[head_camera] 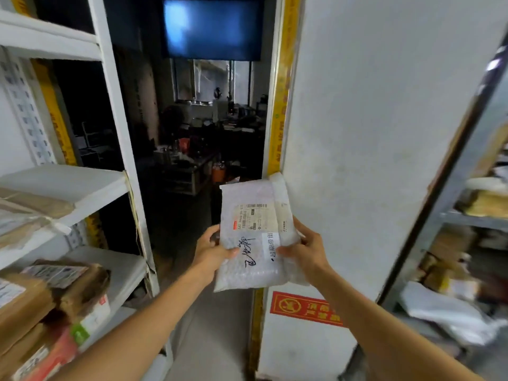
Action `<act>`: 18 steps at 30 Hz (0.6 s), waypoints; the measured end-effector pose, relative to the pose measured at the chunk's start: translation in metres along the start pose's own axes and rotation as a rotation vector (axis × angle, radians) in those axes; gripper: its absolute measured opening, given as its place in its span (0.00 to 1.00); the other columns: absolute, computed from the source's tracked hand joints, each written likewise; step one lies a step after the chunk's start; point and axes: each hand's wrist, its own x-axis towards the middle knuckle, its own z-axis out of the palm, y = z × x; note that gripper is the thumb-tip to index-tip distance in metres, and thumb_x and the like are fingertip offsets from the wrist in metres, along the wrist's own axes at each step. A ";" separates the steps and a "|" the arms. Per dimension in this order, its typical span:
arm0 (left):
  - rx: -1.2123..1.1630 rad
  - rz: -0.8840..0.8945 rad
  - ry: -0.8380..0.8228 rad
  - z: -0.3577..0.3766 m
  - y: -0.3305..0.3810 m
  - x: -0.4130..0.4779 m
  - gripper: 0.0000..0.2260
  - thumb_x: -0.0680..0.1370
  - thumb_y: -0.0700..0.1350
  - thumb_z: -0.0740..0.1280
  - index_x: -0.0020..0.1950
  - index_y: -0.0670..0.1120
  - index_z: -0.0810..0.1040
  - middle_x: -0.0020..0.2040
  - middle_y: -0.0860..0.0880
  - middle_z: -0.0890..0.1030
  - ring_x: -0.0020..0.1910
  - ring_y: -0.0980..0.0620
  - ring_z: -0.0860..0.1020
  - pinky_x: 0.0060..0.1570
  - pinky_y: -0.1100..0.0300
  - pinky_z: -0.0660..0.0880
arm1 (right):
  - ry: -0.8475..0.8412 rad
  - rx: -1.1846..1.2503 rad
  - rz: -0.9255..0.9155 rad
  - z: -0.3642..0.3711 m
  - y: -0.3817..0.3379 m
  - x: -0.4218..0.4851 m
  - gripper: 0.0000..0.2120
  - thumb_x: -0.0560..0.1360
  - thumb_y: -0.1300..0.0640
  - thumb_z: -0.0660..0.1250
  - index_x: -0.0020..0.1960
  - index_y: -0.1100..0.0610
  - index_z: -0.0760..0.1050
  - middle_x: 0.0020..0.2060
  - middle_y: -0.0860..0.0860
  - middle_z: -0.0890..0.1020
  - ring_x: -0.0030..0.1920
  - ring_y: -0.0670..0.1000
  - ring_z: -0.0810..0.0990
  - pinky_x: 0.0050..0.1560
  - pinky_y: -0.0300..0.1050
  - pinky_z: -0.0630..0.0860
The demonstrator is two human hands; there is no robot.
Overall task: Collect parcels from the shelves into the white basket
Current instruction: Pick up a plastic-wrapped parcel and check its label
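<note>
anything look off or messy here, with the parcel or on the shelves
Nothing looks damaged on the parcel, held by the left hand and right hand. The brown boxes on the lower left shelf are piled crooked, one looks crumpled, and a white bag slumps in the right rack.

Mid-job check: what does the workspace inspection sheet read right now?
Surface: white shelving at left, carrying boxes.
Job's things: white parcel held up, label facing the camera; white basket not in view.
Clutter: cardboard boxes on the shelving's tiers; white bags on the right rack.
Grips: left hand and right hand each hold the parcel's sides.
Cables: nothing seen.
Surroundings: dark room beyond the doorway; red sign on the white panel.
</note>
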 end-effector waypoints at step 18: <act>0.226 0.174 -0.752 0.231 -0.040 -0.052 0.36 0.66 0.37 0.78 0.71 0.49 0.70 0.61 0.47 0.77 0.59 0.48 0.75 0.56 0.53 0.77 | 0.691 -0.184 0.105 -0.185 -0.006 -0.164 0.35 0.67 0.76 0.70 0.69 0.51 0.70 0.50 0.47 0.82 0.44 0.41 0.81 0.38 0.34 0.78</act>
